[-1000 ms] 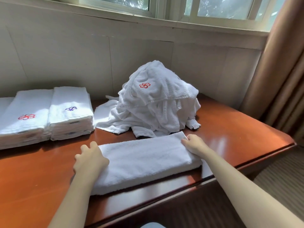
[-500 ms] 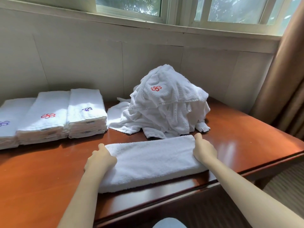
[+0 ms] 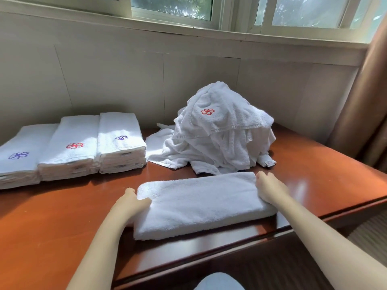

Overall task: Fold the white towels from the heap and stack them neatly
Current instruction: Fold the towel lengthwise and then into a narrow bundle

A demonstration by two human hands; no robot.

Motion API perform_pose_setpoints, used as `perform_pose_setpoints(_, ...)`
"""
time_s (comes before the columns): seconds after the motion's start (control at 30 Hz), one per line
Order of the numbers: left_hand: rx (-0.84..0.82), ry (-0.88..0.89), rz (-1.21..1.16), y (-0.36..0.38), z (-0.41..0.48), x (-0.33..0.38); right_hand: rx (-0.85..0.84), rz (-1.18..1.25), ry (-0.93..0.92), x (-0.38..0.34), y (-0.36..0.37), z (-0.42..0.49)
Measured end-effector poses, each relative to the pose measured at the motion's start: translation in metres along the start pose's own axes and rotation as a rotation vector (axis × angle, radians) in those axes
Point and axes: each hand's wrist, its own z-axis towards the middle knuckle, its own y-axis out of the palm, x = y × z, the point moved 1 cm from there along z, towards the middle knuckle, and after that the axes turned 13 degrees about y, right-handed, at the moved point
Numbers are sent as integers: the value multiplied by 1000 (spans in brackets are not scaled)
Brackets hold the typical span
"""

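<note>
**Folded towel held at both ends, near table edge**

1. Towel point(image 3: 201, 201): folded into a long, thick strip. It lies flat on the table point(image 3: 52, 222), close to the near edge and just in front of the heap point(image 3: 222, 130). No emblem shows on its upper face.
2. Left hand point(image 3: 130, 203): grips the left end of the towel. The thumb lies on top; the fingers curl round the end and are hidden behind it.
3. Right hand point(image 3: 270, 188): lies over the right end, fingers bent down around the far corner. The fingertips are hidden, so how far they reach under the towel cannot be determined.
4. Heap: unfolded white towels piled against the wall, with one red emblem on top. The count cannot be made out.
5. Stacks point(image 3: 72, 147): three, side by side at far left. The leftmost is cut off by the frame edge.
6. Window point(image 3: 171, 7) and curtain point(image 3: 364, 101): both partly out of frame.
7. Pale object point(image 3: 217, 282): cut off at the bottom edge; not identifiable.
</note>
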Motion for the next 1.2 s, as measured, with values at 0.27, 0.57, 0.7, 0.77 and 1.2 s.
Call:
perform_pose_setpoints(0.27,96,42,-563,-3,-10,7,8,86,-720,-100,0,-116)
perform_pose_setpoints(0.57,199,183,-1255,-39,-22,5,169,411,-655,-175,6,-185)
perform_pose_setpoints(0.7,269,281,-1225,-51,-22,-2,-14,763,-562,-182,-28,-173)
perform_pose_setpoints(0.77,263,415,-988,-61,-23,-7,-221,1074,-528,-183,-53,-172)
perform_pose_setpoints(1.2,-167,161,-329,-93,-39,-64,-342,1624,458,-162,15,-75)
